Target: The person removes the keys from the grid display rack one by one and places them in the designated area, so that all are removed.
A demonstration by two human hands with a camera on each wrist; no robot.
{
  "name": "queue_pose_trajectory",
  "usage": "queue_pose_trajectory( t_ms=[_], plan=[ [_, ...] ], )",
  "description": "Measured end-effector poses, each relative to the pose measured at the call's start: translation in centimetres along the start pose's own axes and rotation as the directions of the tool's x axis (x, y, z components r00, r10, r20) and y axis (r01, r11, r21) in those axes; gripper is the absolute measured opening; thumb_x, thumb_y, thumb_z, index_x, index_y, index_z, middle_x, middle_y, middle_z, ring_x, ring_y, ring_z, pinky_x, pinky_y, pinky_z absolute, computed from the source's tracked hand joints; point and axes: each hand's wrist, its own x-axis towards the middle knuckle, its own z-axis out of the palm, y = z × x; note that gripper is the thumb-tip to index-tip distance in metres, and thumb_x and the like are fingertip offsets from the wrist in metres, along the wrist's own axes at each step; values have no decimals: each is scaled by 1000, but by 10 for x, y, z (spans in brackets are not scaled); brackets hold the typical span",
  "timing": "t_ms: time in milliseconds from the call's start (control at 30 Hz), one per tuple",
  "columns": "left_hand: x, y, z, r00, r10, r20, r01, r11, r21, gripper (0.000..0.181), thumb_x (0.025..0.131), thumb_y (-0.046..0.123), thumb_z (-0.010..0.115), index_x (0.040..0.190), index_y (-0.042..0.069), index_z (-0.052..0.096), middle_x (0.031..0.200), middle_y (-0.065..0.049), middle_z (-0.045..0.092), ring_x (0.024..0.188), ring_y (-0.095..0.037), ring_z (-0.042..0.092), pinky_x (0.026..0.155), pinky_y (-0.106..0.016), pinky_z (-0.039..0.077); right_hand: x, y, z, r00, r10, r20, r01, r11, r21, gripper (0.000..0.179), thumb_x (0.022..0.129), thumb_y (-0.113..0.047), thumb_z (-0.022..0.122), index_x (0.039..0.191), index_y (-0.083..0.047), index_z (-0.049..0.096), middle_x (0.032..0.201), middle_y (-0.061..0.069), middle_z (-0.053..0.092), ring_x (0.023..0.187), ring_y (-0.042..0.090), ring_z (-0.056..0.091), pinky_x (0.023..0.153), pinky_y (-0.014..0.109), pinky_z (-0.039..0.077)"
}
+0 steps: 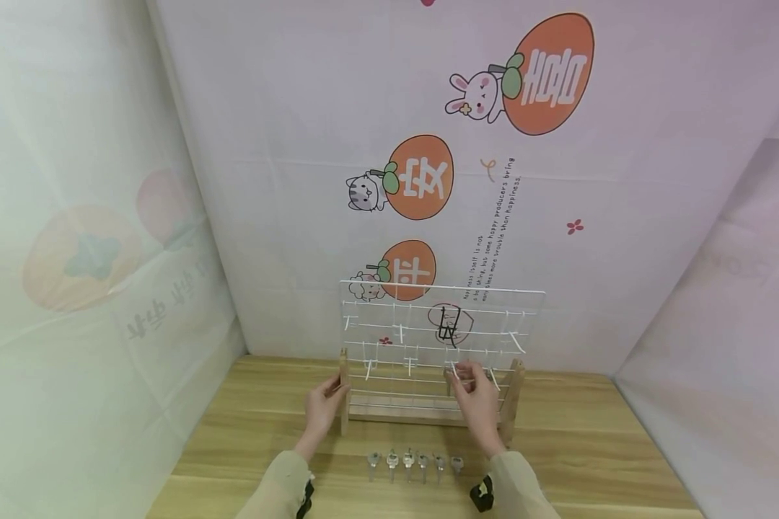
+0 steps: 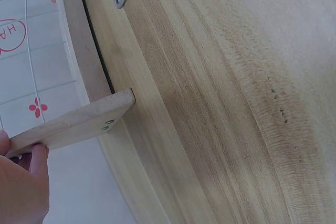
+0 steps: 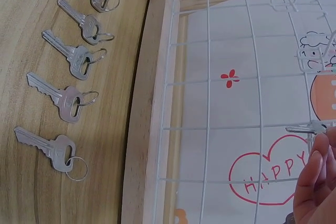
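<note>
A white wire grid rack [image 1: 441, 287] stands upright in a wooden frame [image 1: 405, 415], with several white hooks on its front. My left hand [image 1: 323, 406] grips the frame's left wooden post [image 2: 79, 121] between thumb and fingers. At the right part of the grid, my right hand [image 1: 479, 402] pinches a small silver key [image 3: 307, 129] by its head end, beside a hook [image 1: 454, 370]. Whether the key's ring is on that hook cannot be seen behind the fingers. Several more silver keys [image 3: 64, 153] with rings lie in a row on the table before the rack.
The wood-grain table [image 1: 578, 440] extends on both sides of the rack. Behind it hangs a pale printed cloth [image 1: 285, 216], with further cloth walls left and right. Other hooks [image 1: 370, 370] jut forward from the grid.
</note>
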Motion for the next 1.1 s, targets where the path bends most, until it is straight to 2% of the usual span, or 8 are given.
queue_pose_trajectory(
  t_ms=[33, 333, 667, 1100],
  plan=[
    [-1, 2, -1, 1000, 8, 7, -8, 1000, 4, 37, 91, 8, 70, 124, -8, 62, 123, -28, 66, 110, -42, 68, 90, -37, 62, 0, 0, 0, 1000, -8, -3, 8, 1000, 0, 20, 87, -8, 75, 106, -6, 67, 90, 10, 72, 65, 0, 57, 56, 13, 52],
    [0, 0, 0, 1000, 7, 12, -7, 1000, 3, 38, 92, 10, 70, 125, -8, 62, 123, -29, 65, 110, -41, 68, 89, -36, 62, -2, -2, -3, 999, -30, -20, 30, 999, -18, 10, 87, -6, 74, 94, -9, 68, 84, 10, 72, 61, 0, 57, 52, 12, 50],
    [0, 1, 0, 1000, 10, 5, -10, 1000, -4, 37, 91, 8, 70, 123, -9, 62, 122, -29, 66, 109, -41, 69, 88, -35, 63, -8, -10, -12, 1000, 11, -14, -12, 998, -62, 6, 90, -7, 71, 95, -10, 71, 85, 9, 72, 62, 2, 53, 53, 11, 46],
    [0, 0, 0, 1000, -4, 7, 4, 1000, -14, 35, 92, 4, 68, 124, -9, 62, 122, -29, 66, 110, -42, 68, 90, -36, 62, -15, -10, -16, 999, 30, -39, -29, 999, 14, 7, 87, -6, 74, 93, -9, 71, 83, 10, 74, 55, 1, 58, 48, 13, 51]
  ],
)
